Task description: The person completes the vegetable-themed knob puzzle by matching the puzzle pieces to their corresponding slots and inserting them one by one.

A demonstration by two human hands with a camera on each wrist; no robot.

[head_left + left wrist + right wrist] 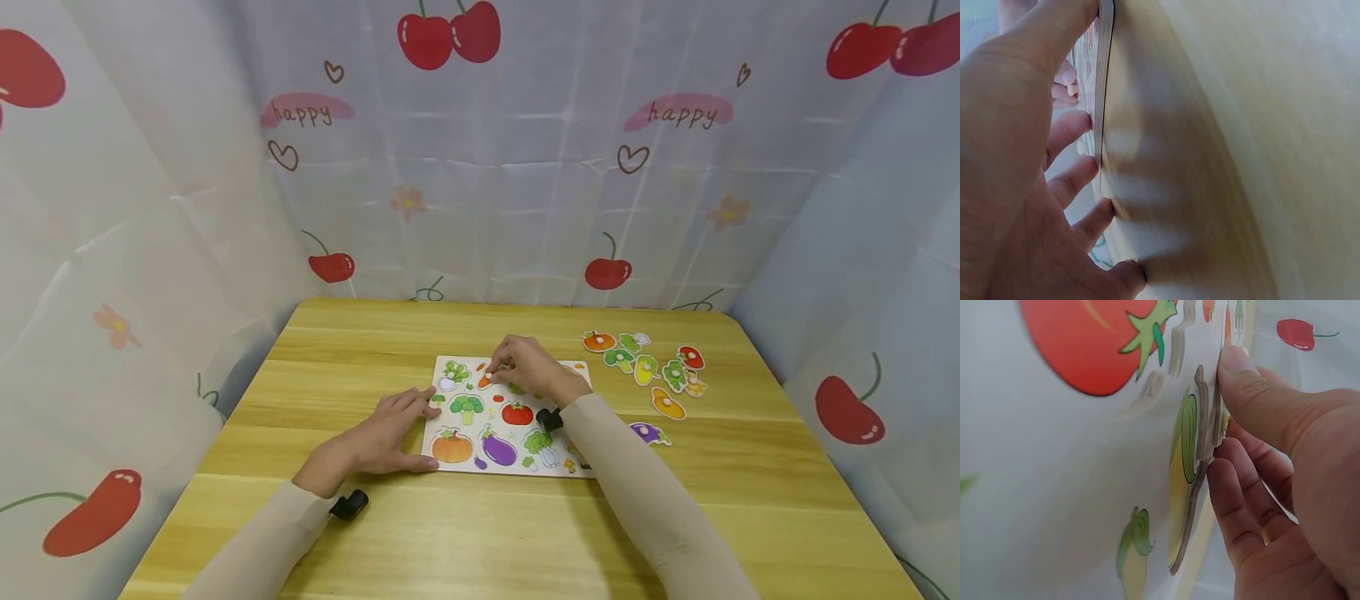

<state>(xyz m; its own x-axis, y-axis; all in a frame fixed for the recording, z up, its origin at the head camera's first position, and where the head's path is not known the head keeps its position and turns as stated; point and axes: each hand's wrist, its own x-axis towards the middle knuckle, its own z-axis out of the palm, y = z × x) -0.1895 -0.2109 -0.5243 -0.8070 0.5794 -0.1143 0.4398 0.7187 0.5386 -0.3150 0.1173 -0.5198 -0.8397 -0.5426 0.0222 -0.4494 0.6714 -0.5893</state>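
A white vegetable puzzle board lies on the wooden table. Its pictures include a tomato, an eggplant, a pumpkin and broccoli. My left hand rests along the board's left edge, fingers spread and thumb at the near corner. In the left wrist view some of its fingertips touch the board's side and others the table. Over the board's far part, my right hand pinches the small carrot puzzle piece by its knob. The right wrist view shows a corn picture beside those fingers.
Several loose knobbed pieces lie right of the board: a pumpkin, broccoli, corn, a tomato and others. An eggplant piece is beside my right sleeve. Cherry-printed curtains hang behind and beside the table.
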